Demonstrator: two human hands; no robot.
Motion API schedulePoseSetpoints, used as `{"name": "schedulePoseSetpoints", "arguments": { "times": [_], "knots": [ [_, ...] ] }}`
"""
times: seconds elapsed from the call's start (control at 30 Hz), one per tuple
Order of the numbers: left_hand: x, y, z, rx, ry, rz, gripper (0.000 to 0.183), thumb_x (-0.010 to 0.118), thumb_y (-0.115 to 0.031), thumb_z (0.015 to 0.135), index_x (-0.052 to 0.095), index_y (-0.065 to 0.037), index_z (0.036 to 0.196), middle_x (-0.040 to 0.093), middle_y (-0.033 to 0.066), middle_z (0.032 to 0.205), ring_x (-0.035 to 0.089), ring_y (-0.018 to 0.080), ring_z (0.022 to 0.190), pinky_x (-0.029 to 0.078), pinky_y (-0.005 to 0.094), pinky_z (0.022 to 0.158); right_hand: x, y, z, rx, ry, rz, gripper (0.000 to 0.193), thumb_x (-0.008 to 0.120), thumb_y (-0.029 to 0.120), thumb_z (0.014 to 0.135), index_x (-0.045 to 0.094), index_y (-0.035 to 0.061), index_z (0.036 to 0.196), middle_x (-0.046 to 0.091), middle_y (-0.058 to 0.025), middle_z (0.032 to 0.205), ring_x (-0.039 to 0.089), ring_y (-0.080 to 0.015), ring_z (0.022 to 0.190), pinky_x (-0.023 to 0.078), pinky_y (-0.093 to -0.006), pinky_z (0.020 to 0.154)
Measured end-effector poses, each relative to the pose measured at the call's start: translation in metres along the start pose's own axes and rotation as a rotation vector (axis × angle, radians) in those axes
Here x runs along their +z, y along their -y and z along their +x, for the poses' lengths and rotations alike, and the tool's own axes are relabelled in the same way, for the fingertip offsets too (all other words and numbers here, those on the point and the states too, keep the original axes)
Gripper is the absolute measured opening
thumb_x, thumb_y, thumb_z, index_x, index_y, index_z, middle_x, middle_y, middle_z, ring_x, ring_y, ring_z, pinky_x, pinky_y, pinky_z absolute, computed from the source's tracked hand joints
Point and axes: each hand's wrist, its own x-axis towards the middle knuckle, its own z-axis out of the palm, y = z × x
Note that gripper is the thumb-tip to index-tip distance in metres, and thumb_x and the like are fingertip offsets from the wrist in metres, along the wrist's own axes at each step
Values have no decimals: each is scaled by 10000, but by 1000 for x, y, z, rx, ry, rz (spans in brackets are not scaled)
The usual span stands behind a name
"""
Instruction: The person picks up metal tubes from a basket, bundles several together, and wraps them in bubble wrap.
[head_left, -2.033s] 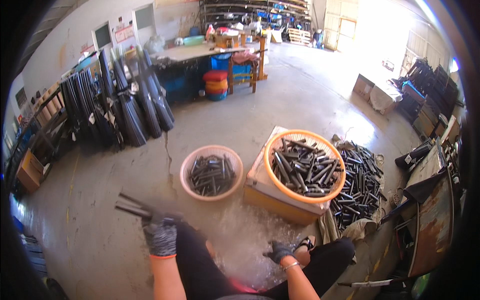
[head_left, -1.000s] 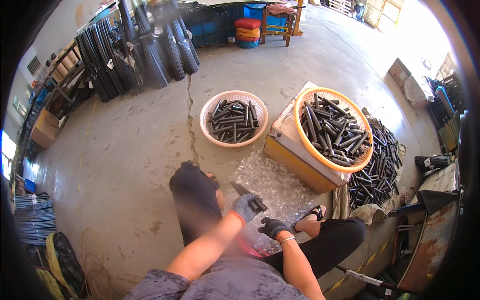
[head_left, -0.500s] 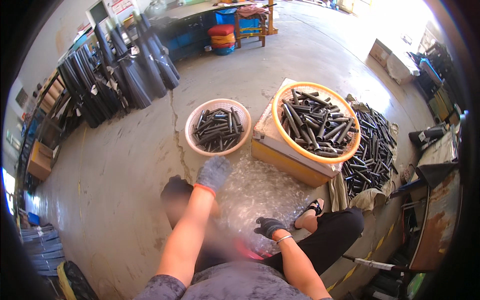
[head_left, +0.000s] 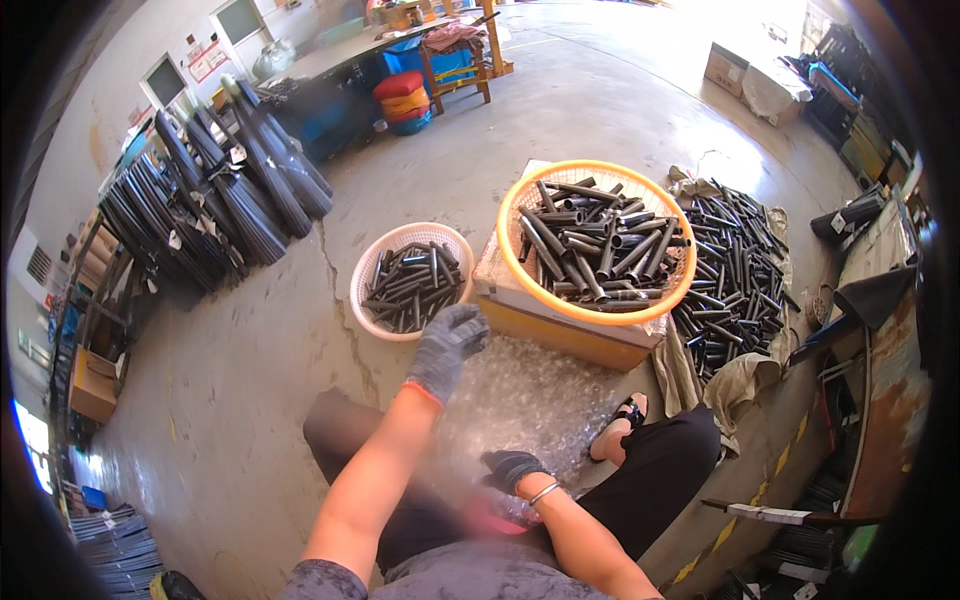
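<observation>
My left hand (head_left: 447, 352), in a dark grey glove with an orange cuff, hovers by the near right rim of the pink basket (head_left: 365, 318). Its fingers are loosely bent, and I see nothing in them. The basket holds short black tubes (head_left: 415, 285). My right hand (head_left: 512, 470), also gloved, is low between my knees with its fingers curled inward; what they hold, if anything, is hidden by blur. Beneath both hands spreads a heap of shiny clear plastic (head_left: 535, 400). A blurred pink-red thing (head_left: 495, 513) shows below my right hand.
An orange-rimmed basket (head_left: 668, 295) of black tubes stands on a cardboard box (head_left: 560, 330). More tubes (head_left: 730, 270) lie piled on cloth to the right. Bundled long black strips (head_left: 215, 190) lean at the left. A rusty metal panel (head_left: 885, 430) stands at far right.
My left hand has moved right, away from the pink basket. My right hand has shifted slightly left, its fingers drawn closer together. The view has swung a little to the right.
</observation>
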Motion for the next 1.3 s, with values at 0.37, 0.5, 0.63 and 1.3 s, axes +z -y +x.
{"name": "schedulePoseSetpoints", "arguments": {
  "times": [0.37, 0.5, 0.63, 1.3],
  "knots": [
    [117, -1, 135, 670, 281, 1467, 462, 714, -204, 733, 569, -53, 1145, 569, 178, 1149, 535, 328, 1090, 421, 371, 956, -32, 27, -10, -37, -81, 164, 415, 593, 344, 814, 537, 109, 1151, 613, -168, 1086, 589, -335, 1019, 475, -437, 844],
    [137, 11, 180, 715, 320, 1690, 483, 744, -165, 685, 571, -38, 1117, 572, 194, 1103, 539, 333, 1067, 424, 396, 939, -48, 29, -11, -9, -41, 170, 396, 600, 339, 813, 539, 112, 1132, 610, -172, 1070, 600, -352, 981, 486, -449, 813],
    [151, 23, 189, 655, 340, 1694, 447, 742, -147, 681, 582, -80, 1093, 569, 169, 1094, 542, 337, 1045, 431, 413, 918, -51, 26, -13, -21, -157, 217, 373, 617, 330, 808, 542, 108, 1098, 610, -166, 1046, 600, -353, 970, 488, -455, 792],
    [75, -83, 70, 762, 292, 1163, 259, 663, -27, 785, 633, 4, 1040, 653, 146, 964, 617, 236, 885, 484, 325, 810, -34, 10, 7, -4, -600, 258, 652, 660, 379, 787, 428, 73, 1314, 548, -186, 1179, 559, -325, 1055, 463, -429, 865]
  ]
}}
